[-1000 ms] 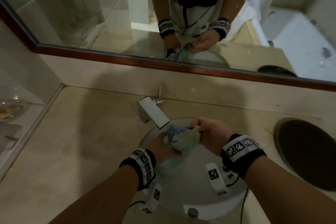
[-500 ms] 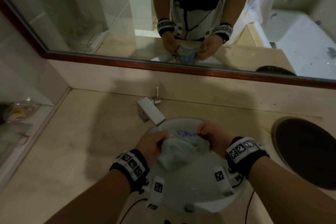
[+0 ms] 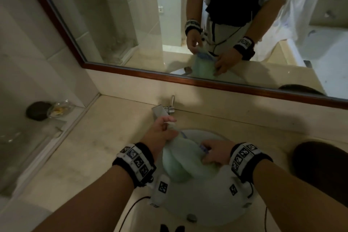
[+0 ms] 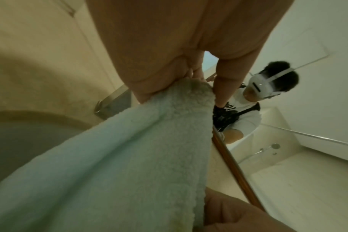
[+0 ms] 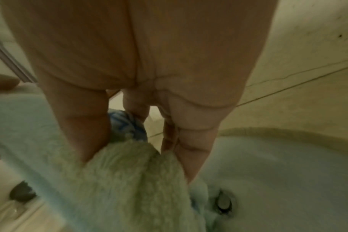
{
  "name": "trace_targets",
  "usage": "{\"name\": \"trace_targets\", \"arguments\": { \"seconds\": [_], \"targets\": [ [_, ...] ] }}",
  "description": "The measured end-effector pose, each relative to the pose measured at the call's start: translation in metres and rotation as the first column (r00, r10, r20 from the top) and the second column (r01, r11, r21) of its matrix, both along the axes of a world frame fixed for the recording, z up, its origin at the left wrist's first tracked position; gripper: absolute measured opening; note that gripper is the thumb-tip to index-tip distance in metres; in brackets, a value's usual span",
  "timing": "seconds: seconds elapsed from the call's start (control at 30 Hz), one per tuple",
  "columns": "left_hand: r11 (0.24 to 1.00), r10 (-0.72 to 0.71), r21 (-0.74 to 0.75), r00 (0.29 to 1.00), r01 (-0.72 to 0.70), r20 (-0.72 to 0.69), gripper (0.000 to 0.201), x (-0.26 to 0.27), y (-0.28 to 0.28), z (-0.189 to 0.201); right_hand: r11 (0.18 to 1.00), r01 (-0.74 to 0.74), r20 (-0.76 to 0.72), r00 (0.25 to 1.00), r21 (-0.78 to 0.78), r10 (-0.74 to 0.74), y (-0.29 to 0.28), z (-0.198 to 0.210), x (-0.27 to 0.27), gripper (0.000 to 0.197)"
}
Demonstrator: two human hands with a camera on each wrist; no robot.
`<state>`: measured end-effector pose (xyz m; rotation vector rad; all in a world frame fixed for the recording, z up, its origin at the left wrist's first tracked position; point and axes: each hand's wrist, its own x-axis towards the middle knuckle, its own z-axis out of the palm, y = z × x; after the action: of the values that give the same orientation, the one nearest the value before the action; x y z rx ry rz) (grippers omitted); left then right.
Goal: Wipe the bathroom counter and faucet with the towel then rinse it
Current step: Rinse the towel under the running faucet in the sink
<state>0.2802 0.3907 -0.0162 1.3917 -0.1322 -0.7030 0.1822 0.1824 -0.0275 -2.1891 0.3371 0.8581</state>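
A pale green towel (image 3: 180, 158) with a blue printed edge hangs over the white sink basin (image 3: 203, 201). My left hand (image 3: 162, 130) pinches its upper corner just below the chrome faucet (image 3: 160, 111). My right hand (image 3: 212, 153) grips the towel's other side, lower and to the right. In the left wrist view the fluffy towel (image 4: 129, 157) runs down from my fingers (image 4: 218, 87). The right wrist view has thumb and fingers (image 5: 191, 150) clamped on the towel (image 5: 117, 172), with the drain (image 5: 222, 202) beneath.
The beige stone counter (image 3: 79, 156) runs left to a wall ledge with a glass dish (image 3: 60, 109) and a dark round object (image 3: 36, 110). A dark round opening (image 3: 320, 164) sits in the counter on the right. A wood-framed mirror (image 3: 207, 79) stands behind the faucet.
The bunched towel has been drawn out longer. My left hand rose toward the faucet with one corner while the right hand dropped lower on the other side.
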Motion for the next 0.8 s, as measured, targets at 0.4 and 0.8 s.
{"name": "trace_targets", "arguments": {
  "seconds": [0.4,0.8],
  "targets": [
    [0.987,0.099,-0.148,0.966,-0.064,0.240,0.038,-0.007,0.002,0.102,0.935,-0.036,0.322,0.934,-0.352,0.157,-0.043,0.132,0.023,0.044],
    [0.878,-0.186,0.472,0.850,-0.082,0.494,0.036,-0.029,0.004,0.172,0.953,0.105,0.626,0.773,-0.284,0.101,-0.041,0.213,0.019,0.033]
  ]
}}
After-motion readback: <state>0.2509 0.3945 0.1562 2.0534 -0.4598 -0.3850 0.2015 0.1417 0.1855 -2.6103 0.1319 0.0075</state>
